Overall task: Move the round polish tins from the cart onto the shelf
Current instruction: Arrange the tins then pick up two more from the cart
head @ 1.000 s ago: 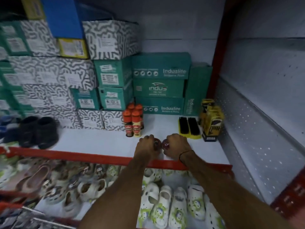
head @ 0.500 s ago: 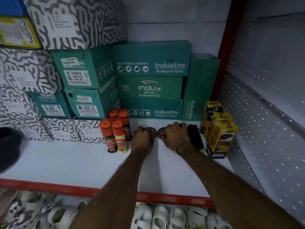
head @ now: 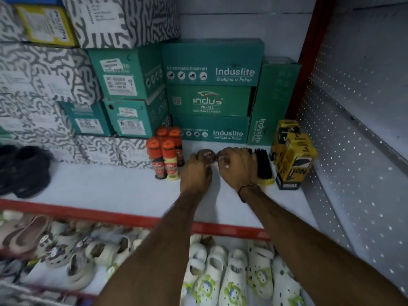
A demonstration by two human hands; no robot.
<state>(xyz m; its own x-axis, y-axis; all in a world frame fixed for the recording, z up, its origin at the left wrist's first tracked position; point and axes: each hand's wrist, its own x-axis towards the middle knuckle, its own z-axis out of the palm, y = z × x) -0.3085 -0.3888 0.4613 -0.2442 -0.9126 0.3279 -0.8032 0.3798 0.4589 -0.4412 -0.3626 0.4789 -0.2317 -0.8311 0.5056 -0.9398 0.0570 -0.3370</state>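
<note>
Teal shoe boxes [head: 213, 62] stacked at the back of the white shelf [head: 110, 186] read "Induslite, Bachpan se Pahno", and the middle one reads "indus PR+ME"; another teal box [head: 273, 102] stands on end beside them with "Induslite" running up its side. To the left are grey-and-white squiggle-patterned boxes [head: 44, 74] with blurred labels. Four orange-capped polish bottles [head: 166, 155] stand in a cluster, their small red labels too blurred to read. Yellow cartons [head: 292, 151] sit at the right, against a perforated grey side panel [head: 353, 151], their print unclear. A black brush on a yellow back [head: 262, 166] lies between the cartons and the hands. The shelf has a red front edge [head: 88, 214]; below it, pale clogs [head: 220, 279] lie in rows, and dark shoes [head: 24, 171] sit at the far left. Both hands reach to the middle of the shelf, side by side and nearly touching. The left hand [head: 195, 175] curls its fingers around a round polish tin [head: 205, 153], dark red with a blurred label, low at the shelf surface. The right hand [head: 237, 166] is curled over a second tin [head: 219, 159], mostly hidden; whether either tin rests on the shelf cannot be told.
</note>
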